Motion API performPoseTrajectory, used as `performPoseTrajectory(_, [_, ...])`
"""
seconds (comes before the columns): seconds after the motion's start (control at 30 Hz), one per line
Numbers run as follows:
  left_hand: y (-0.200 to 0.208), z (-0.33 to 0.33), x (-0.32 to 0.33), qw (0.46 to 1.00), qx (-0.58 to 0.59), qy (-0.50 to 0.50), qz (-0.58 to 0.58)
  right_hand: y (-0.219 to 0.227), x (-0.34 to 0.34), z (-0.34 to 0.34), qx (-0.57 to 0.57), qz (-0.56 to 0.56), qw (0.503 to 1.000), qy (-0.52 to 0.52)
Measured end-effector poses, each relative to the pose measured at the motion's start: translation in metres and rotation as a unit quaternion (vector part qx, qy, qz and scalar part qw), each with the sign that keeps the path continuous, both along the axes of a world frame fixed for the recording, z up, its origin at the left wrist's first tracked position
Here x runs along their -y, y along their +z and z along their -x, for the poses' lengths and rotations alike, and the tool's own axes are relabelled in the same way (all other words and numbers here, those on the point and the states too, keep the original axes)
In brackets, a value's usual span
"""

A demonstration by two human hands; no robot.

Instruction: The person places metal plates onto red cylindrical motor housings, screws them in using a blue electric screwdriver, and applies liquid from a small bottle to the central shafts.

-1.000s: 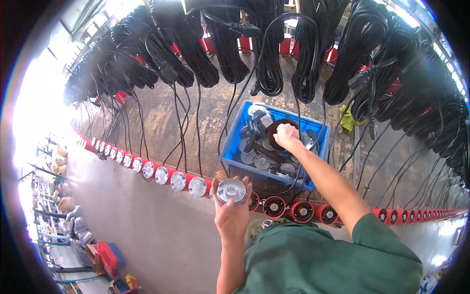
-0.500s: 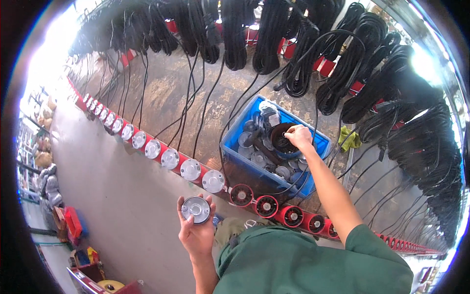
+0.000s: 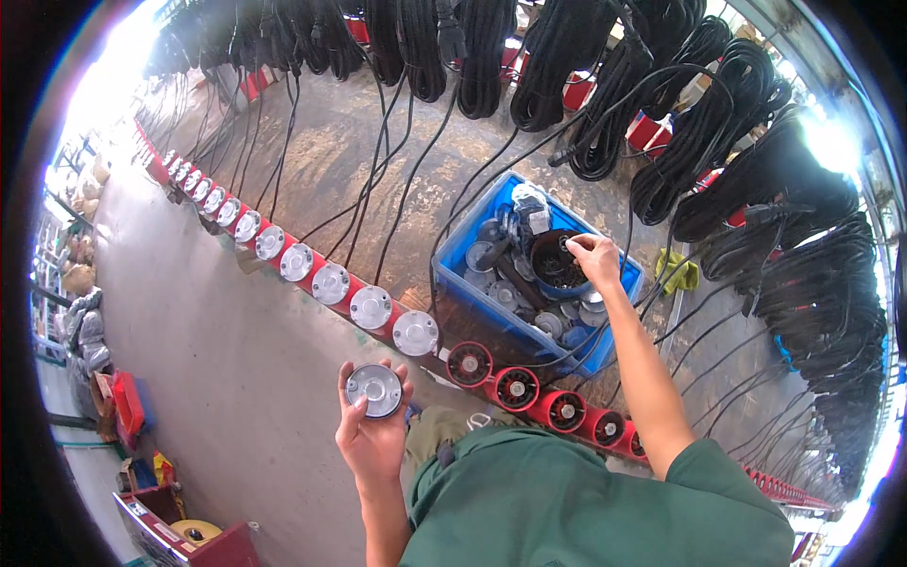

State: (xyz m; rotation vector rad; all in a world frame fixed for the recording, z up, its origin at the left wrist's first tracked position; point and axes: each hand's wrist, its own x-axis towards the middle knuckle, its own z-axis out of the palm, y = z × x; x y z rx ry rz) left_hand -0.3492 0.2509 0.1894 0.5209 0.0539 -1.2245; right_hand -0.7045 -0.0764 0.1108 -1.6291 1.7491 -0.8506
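Note:
My left hand (image 3: 370, 439) grips a round, translucent grey disc-shaped cover (image 3: 375, 387) with a raised centre, its face turned up. Over the rim of a dark brown bowl (image 3: 546, 248), my right hand (image 3: 597, 261) has its thumb and fingers pinched together; what they hold, if anything, is too small to make out. Small dark pieces lie in the bowl. It sits in a blue plastic crate (image 3: 501, 326) among several loose clear covers (image 3: 504, 295). Nearest me, a red cylinder (image 3: 470, 365) stands uncovered, its round end showing dark parts inside.
Red cylinders line the bench edge; those to the left carry clear covers (image 3: 370, 307), those to the right have uncovered ends (image 3: 567, 412). Bundles of black cable (image 3: 482, 66) hang at the back, with strands crossing the worn bench (image 3: 321, 151). A yellow-green cloth (image 3: 677, 271) lies right of the crate.
My right hand has lifted slightly toward the bowl's far right rim, still pinched. My left hand keeps the cover, tilted a little differently. The whole view has shifted slightly.

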Motion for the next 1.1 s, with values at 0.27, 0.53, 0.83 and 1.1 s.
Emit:
performPoseTrajectory(0.27, [-0.004, -0.001, 0.001, 1.000, -0.006, -0.016, -0.014, -0.004, -0.014, 0.004, -0.051, 0.052, 0.996, 0.044])
performPoseTrajectory(0.53, [-0.010, -0.003, 0.002, 0.999, -0.028, -0.017, -0.033, 0.049, -0.111, -0.052, 0.271, -0.115, 0.953, 0.074])
performPoseTrajectory(0.83, [-0.016, -0.005, 0.010, 0.998, -0.039, -0.031, -0.043, 0.040, -0.192, -0.118, 0.084, 0.092, 0.952, 0.280])
performPoseTrajectory(1.1, [-0.017, -0.003, 0.011, 0.998, -0.027, -0.043, -0.042, 0.015, -0.195, -0.125, -0.055, 0.119, 0.910, 0.392])
